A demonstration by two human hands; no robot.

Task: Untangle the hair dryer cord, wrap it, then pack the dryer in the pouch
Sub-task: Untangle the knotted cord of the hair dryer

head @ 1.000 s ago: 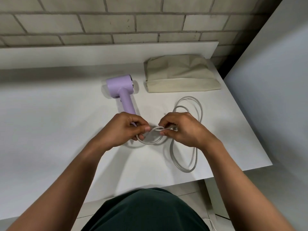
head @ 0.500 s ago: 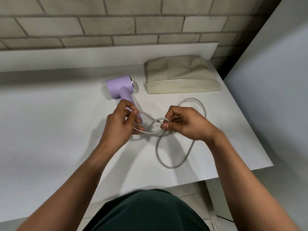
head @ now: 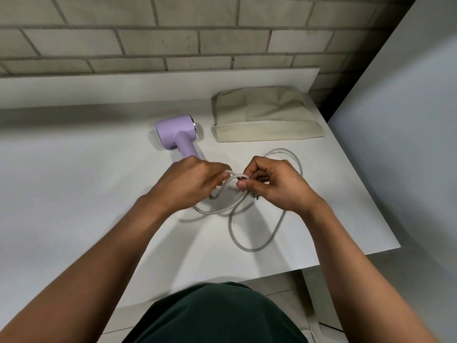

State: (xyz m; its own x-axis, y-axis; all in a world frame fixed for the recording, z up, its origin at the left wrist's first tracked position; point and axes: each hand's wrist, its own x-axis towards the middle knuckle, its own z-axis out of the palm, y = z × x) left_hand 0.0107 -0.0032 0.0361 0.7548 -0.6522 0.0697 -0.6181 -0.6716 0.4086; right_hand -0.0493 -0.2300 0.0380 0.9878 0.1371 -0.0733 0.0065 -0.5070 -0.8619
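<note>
A lilac hair dryer (head: 178, 133) lies on the white table (head: 74, 194), its handle pointing toward me. Its grey cord (head: 249, 246) runs in crossed loops in front of it. My left hand (head: 190, 184) covers the lower end of the handle and pinches a strand of the cord. My right hand (head: 274, 184) grips another loop just to the right, with the plug's metal pins showing beneath its fingers. A beige fabric pouch (head: 264, 115) lies flat at the back right of the table.
A brick wall (head: 173, 33) and a white ledge (head: 123, 87) stand behind the table. The table's right edge is close to the pouch, next to a grey panel (head: 395, 120). My dark green shirt fills the bottom of the view.
My left hand has turned palm down and moved closer to the right hand. The loops between the hands have shifted, and the big front loop is wider than a second ago.
</note>
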